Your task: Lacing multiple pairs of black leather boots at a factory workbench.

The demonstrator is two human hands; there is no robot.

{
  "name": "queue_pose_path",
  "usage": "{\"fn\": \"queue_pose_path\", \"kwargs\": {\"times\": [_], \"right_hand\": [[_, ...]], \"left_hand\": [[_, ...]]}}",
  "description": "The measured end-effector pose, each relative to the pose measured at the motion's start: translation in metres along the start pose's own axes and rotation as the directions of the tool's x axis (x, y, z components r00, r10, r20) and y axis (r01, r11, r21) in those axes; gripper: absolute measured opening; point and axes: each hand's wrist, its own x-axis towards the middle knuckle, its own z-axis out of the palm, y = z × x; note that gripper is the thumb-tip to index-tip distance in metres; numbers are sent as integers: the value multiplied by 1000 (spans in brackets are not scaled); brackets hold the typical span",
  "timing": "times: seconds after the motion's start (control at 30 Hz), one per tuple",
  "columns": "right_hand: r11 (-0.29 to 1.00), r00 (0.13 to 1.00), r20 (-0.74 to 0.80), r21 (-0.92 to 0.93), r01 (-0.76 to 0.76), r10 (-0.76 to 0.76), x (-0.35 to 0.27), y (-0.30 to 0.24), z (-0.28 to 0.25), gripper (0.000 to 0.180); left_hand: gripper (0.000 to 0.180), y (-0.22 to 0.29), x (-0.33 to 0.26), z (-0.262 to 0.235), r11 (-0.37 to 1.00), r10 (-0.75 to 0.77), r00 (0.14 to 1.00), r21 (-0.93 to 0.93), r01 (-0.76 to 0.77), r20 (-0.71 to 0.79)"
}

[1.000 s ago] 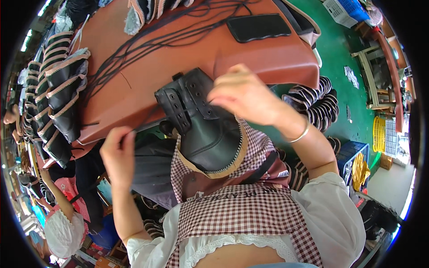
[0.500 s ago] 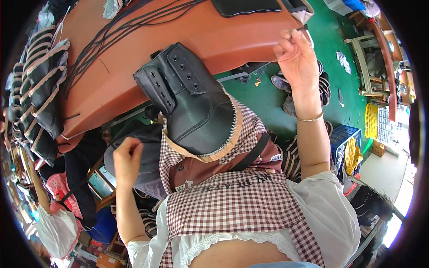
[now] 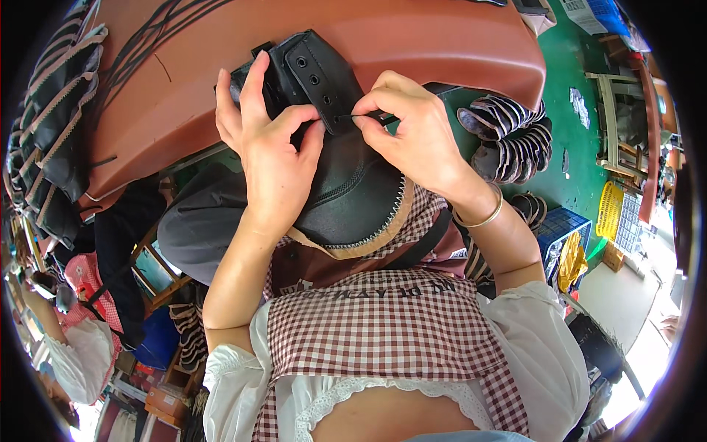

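A black leather boot upper (image 3: 357, 214) lies across my lap and the table edge, its rounded toe toward me and its tan bottom edge zigzag-stitched. Its flap (image 3: 317, 77) carries a row of metal eyelets. Beside the flap's lowest eyelet, my right hand (image 3: 420, 136) pinches a thin black lace (image 3: 347, 116) between thumb and forefinger. From the other side, my left hand (image 3: 276, 158) has thumb and forefinger closed at the flap's inner edge, its other fingers raised. What lies under the left fingertips is partly hidden. The second eyelet flap is mostly covered by that hand.
Black laces (image 3: 140, 55) lie on the brown table (image 3: 442, 37). Stacked black uppers (image 3: 66, 140) hang at the left edge. More stacked uppers (image 3: 512, 140) rest on the green floor, with a blue crate (image 3: 563, 239) nearby. Another person's white sleeve (image 3: 81, 361) shows at lower left.
Both hands have come in from the sides to the eyelet flap. The right hand has moved down and left, bringing a lace to the lowest eyelet; the left has moved up onto the upper.
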Motion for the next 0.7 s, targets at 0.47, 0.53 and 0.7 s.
{"fn": "queue_pose_path", "kwargs": {"times": [0.47,0.53,0.7], "right_hand": [[969,974,30,-103,225,-223,8,7,9,9],[981,982,35,-59,185,-183,5,11,8,9],[993,999,31,-109,47,-44,-7,22,-20,9]], "left_hand": [[13,12,9,0,992,89,991,77,-97,98],[11,16,11,-3,986,97,991,126,-108,91],[6,-29,57,-56,829,297,954,510,-230,-52]]}}
